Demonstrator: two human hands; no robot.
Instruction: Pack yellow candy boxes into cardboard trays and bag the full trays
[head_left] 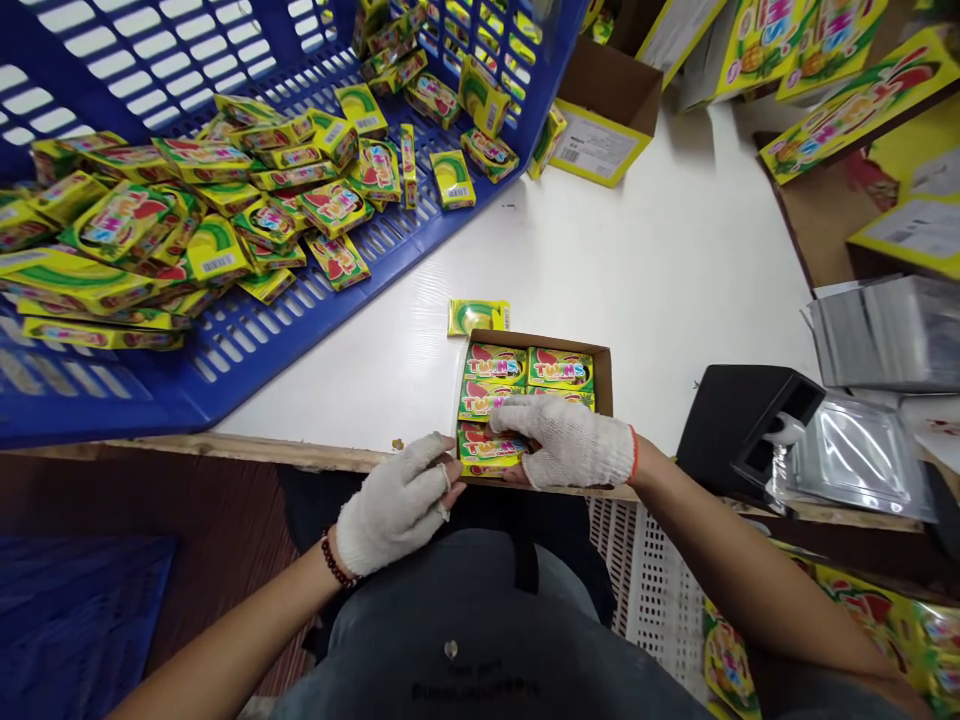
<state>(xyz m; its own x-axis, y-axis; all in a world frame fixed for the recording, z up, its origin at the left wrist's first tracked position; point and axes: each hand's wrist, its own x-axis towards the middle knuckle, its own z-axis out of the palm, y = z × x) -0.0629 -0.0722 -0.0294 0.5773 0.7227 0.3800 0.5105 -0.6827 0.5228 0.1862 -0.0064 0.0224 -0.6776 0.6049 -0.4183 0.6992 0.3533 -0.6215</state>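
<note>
A shallow cardboard box (602, 385) sits at the table's front edge, holding several small yellow-green packs in rows. My right hand (574, 440), in a white knitted glove with bare fingertips, reaches over the box from the right. Its fingers and thumb are closed around the right end of a small pack (487, 443) at the front left of the box. My left hand (401, 505), gloved likewise, rests by the box's front left corner, fingers slightly bent and apart, holding nothing visible. One loose pack (478, 316) lies flat just behind the box.
A blue plastic crate (330, 345) full of loose packs stands at the left and back. An empty-looking carton (596, 140) is behind. At the right are a black holder (739, 435), clear plastic sheets (870, 455) and printed cartons (855, 100). The wooden table edge (300, 452) runs along the front.
</note>
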